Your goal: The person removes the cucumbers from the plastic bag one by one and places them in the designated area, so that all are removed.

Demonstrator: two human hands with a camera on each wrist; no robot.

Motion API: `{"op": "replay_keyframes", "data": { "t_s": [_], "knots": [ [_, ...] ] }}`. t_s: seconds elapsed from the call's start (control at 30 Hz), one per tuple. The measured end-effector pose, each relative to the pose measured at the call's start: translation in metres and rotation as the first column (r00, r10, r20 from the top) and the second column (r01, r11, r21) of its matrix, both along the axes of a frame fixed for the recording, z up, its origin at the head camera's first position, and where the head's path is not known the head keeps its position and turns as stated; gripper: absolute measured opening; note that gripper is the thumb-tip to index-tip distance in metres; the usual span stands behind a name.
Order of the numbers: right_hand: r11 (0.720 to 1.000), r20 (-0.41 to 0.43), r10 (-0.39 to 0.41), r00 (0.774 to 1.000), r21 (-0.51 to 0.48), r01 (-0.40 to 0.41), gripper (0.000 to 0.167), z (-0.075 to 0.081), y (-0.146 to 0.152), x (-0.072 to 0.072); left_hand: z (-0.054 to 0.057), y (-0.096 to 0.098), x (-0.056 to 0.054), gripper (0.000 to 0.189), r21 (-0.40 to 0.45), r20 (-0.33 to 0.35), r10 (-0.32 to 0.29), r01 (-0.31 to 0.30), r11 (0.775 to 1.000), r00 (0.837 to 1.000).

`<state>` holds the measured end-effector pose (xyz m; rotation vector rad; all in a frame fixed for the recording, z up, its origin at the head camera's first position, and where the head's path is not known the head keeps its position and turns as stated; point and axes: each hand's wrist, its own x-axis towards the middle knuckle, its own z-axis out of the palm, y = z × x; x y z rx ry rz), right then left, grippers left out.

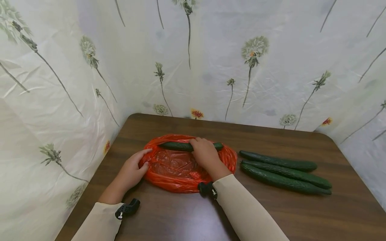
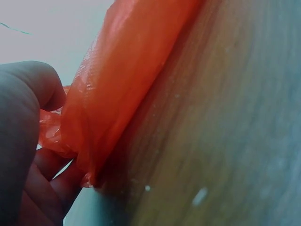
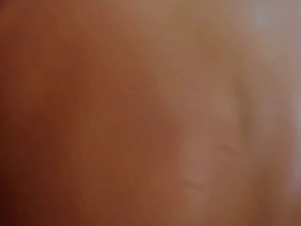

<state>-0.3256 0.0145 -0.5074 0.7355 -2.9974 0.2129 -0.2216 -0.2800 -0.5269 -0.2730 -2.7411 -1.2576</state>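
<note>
A red plastic bag (image 1: 169,182) lies spread on the table with its mouth wide. Inside, along its far side, lies a dark green cucumber (image 1: 175,146). My right hand (image 1: 206,155) reaches over the bag and grips that cucumber near its right part, covering a stretch of it. At the bag's left rim, my left hand (image 1: 132,172) holds the plastic between thumb and fingers. The left wrist view shows the red plastic (image 2: 117,89) bunched between the thumb and fingers (image 2: 47,183). The right wrist view is a close brownish blur.
To the right of the bag, three more cucumbers (image 1: 286,172) lie side by side on the brown wooden table (image 1: 187,217). A curtain (image 1: 208,83) with a dandelion print hangs behind the table and along its left side.
</note>
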Motion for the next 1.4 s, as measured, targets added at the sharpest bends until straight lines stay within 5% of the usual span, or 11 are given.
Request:
{"op": "replay_keyframes", "data": {
  "t_s": [0.83, 1.4],
  "knots": [
    [0.998, -0.084, 0.049, 0.995, 0.042, -0.045, 0.045, 0.007, 0.006, 0.004, 0.002, 0.001, 0.0, 0.054, 0.011, -0.002, -0.003, 0.003, 1.0, 1.0],
    [0.996, -0.153, 0.094, 0.984, 0.011, -0.093, 0.042, 0.027, 0.016, 0.03, 0.002, 0.001, 0.001, 0.053, 0.005, -0.029, -0.004, 0.004, 1.0, 1.0]
  ]
}}
